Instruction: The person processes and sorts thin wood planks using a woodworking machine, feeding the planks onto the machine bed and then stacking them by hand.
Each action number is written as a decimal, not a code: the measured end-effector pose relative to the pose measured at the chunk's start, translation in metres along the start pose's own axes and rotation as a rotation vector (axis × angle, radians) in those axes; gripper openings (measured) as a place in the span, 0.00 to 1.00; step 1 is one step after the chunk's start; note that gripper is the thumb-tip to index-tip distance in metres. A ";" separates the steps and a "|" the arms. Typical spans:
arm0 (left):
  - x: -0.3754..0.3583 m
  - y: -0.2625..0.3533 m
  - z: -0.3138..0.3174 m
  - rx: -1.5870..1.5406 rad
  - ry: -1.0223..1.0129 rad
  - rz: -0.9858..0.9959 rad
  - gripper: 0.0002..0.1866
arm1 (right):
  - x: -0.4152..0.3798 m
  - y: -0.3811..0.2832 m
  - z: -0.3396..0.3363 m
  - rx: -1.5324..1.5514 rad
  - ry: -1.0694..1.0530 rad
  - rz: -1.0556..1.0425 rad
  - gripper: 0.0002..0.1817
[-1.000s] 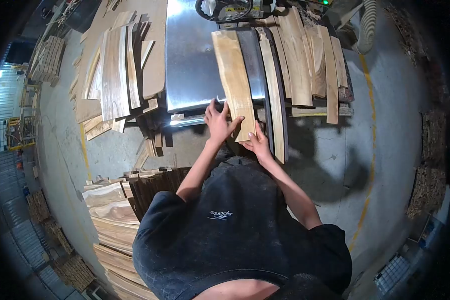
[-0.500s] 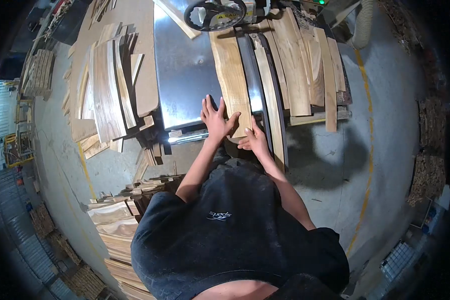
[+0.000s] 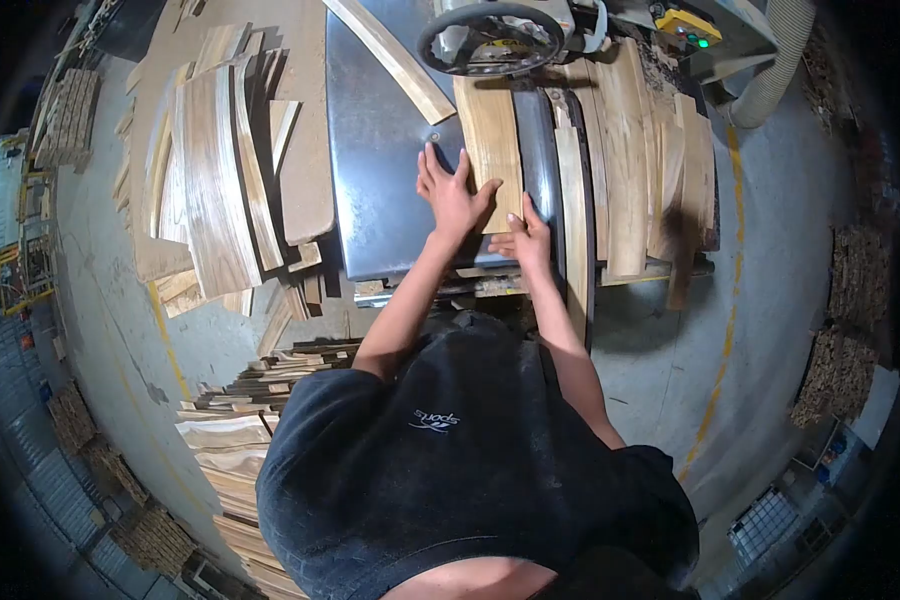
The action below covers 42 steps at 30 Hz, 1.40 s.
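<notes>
A long pale wooden board [image 3: 490,150] lies on the dark metal table [image 3: 380,190], its far end running under a machine's black handwheel [image 3: 490,40]. Along its left edge is my left hand [image 3: 455,208], fingers spread on the metal and thumb resting on the board. My right hand [image 3: 528,245] is at the near right corner. Its index finger stretches along the right edge, the thumb presses at the near end and the other fingers curl in. The blade, if any, is hidden behind the wheel.
A narrow wood strip [image 3: 395,60] lies slanted at the table's far left. Curved boards [image 3: 215,180] are piled on the left, and more boards [image 3: 620,160] on the right. A wood stack [image 3: 230,440] stands near my left side. A hose [image 3: 780,80] hangs at the far right.
The board has slid farther under the handwheel, away from me, with both hands moving forward along with it. The whole view has also shifted slightly.
</notes>
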<state>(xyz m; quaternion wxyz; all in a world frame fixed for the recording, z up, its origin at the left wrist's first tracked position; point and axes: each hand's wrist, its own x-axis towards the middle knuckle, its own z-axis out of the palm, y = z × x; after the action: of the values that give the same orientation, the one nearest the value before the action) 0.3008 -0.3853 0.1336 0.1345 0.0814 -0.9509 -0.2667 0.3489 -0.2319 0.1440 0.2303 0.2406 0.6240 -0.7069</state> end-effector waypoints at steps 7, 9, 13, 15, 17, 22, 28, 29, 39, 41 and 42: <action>0.119 -0.023 0.024 0.028 0.256 -0.100 0.33 | 0.036 -0.027 0.025 0.078 0.153 -0.061 0.29; 0.132 -0.035 0.015 0.026 0.281 -0.141 0.30 | 0.047 -0.042 0.028 0.047 0.152 -0.052 0.29; 0.134 -0.068 -0.007 0.085 0.236 -0.091 0.29 | 0.072 -0.058 0.035 0.021 0.140 -0.111 0.31; 0.121 -0.082 -0.021 -0.260 0.227 -0.141 0.33 | 0.081 -0.064 0.039 0.029 0.101 -0.128 0.32; 0.095 -0.069 -0.063 -0.742 -0.024 -0.393 0.33 | 0.089 -0.058 0.044 0.086 0.131 -0.285 0.33; 0.010 -0.076 -0.088 -1.861 -0.354 -0.701 0.26 | 0.063 -0.028 0.050 -0.138 -0.168 -0.573 0.37; -0.091 -0.068 -0.081 -0.521 -0.288 -0.338 0.27 | -0.042 0.009 0.032 -0.390 -0.583 0.105 0.25; -0.104 -0.056 -0.082 -0.119 -0.148 -0.130 0.27 | -0.053 0.030 0.017 -0.410 -0.601 0.121 0.23; -0.157 0.024 -0.014 -0.001 -0.271 0.230 0.38 | -0.147 0.160 -0.089 -0.290 -0.518 0.051 0.18; -0.152 0.059 -0.027 -0.057 -0.286 0.106 0.37 | -0.163 0.145 -0.080 -0.268 -0.418 -0.013 0.17; -0.147 0.064 -0.028 -0.308 -0.307 -0.029 0.36 | -0.179 0.125 -0.075 -0.327 -0.253 -0.308 0.16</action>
<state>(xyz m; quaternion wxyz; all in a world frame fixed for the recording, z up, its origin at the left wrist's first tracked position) 0.4439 -0.3116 0.1594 -0.0049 0.0319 -0.9070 -0.4200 0.5704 -0.1672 0.1525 0.2320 0.0117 0.7254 -0.6479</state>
